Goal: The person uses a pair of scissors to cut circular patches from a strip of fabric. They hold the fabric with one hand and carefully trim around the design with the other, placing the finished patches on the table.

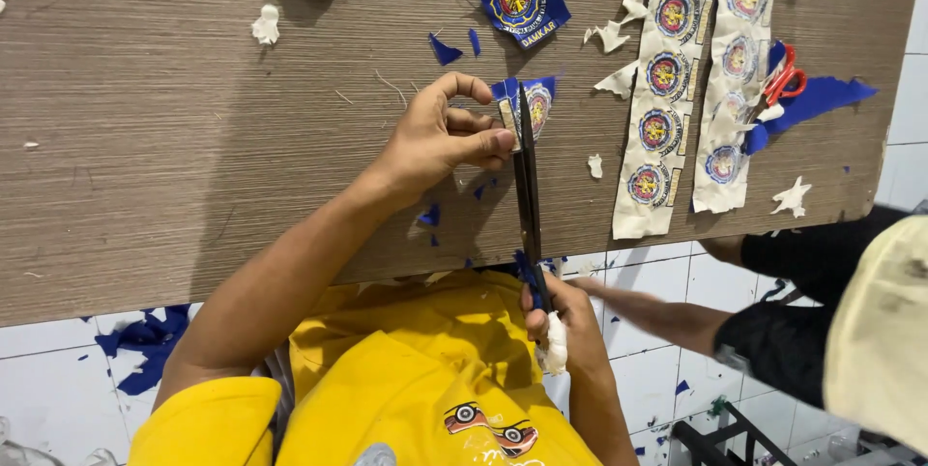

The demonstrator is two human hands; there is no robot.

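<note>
Fingers of the left hand (pixel 447 133) curl and pinch a blue embroidered patch (pixel 535 103) over the bench (pixel 193 137). The right hand (pixel 561 316), near the body, grips long scissors (pixel 527 186) whose blades reach the patch; patch strips (pixel 667 89) lie to the right.

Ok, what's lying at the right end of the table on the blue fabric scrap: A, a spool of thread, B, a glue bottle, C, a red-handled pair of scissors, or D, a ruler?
C: a small red-handled pair of scissors rests on the blue fabric scrap, right beside the white strips of round patches on the wooden table.
</note>
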